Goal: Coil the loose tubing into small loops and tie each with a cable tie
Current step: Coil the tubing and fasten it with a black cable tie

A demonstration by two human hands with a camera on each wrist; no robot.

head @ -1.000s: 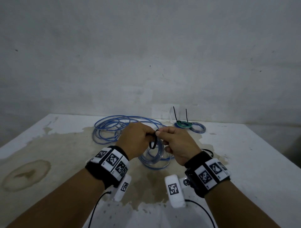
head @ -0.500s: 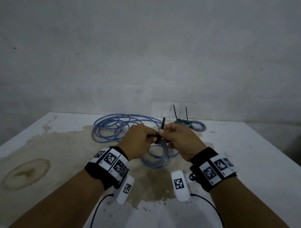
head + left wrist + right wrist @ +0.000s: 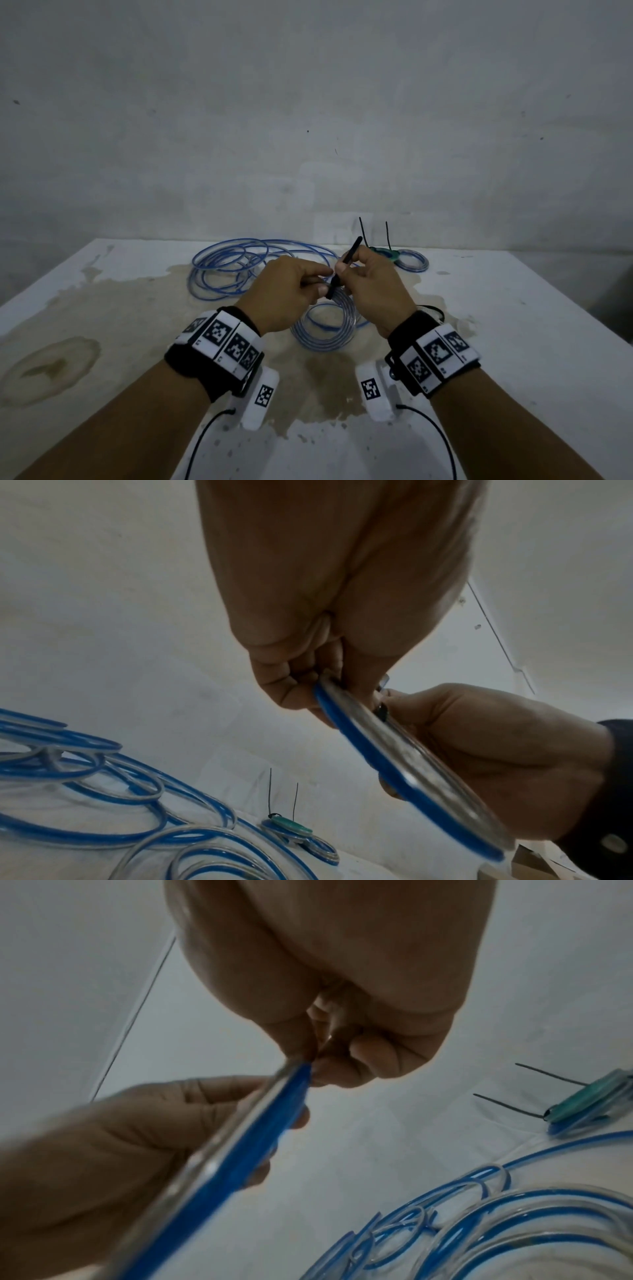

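Observation:
My left hand [image 3: 318, 281] pinches the top of a small coil of clear, blue-striped tubing [image 3: 325, 329], which hangs below both hands above the table. A black cable tie [image 3: 346, 265] wraps the coil at that spot. My right hand [image 3: 344, 272] pinches the tie, and its tail points up and away. In the left wrist view my left hand [image 3: 308, 693] grips the coil [image 3: 404, 767], with the tie's black head [image 3: 380, 711] against the right hand [image 3: 479, 739]. In the right wrist view my right hand [image 3: 329, 1064] holds the coil's top [image 3: 232, 1139].
A long tangle of loose blue tubing [image 3: 236, 270] lies on the stained white table [image 3: 102, 308] behind my hands. At the back right lie small tied coils, one green [image 3: 387, 255] and one blue [image 3: 412, 265], with tie tails sticking up. A wall stands close behind.
The cable tie was an open loop around the coil a second ago. My right hand has since drawn its tail up and away, closing the loop on the coil. Both hands rose slightly.

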